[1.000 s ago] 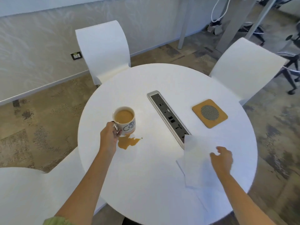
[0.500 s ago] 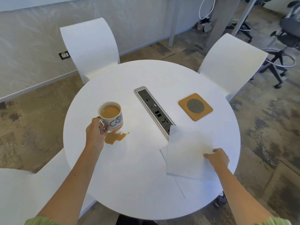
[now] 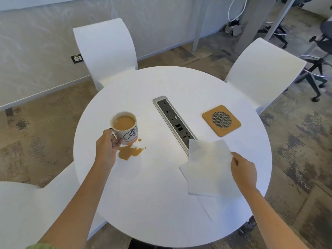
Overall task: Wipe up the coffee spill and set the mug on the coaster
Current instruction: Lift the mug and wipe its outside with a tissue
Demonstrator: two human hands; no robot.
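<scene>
A white mug [image 3: 125, 128] full of milky coffee stands on the left of the round white table [image 3: 161, 203]. My left hand [image 3: 106, 148] grips its handle. A brown coffee spill [image 3: 130, 152] lies on the table just in front of the mug, with small drops to its right. My right hand [image 3: 243, 170] pinches the right edge of a white paper towel [image 3: 208, 168], lifting it off another sheet [image 3: 206, 207] that lies flat beneath. The cork coaster [image 3: 221, 120] with a round mesh centre sits on the right, beyond the towel.
A silver power and data strip [image 3: 173, 121] runs diagonally across the table's middle, its near end covered by the towel. White chairs stand at the back left [image 3: 106, 51], the back right [image 3: 264, 72] and the near left [image 3: 27, 212]. Office chair bases [image 3: 319, 69] stand far right.
My right hand has taken the paper towel by its right edge and lifted it. My left hand keeps its hold on the mug handle, and the mug stays beside the spill.
</scene>
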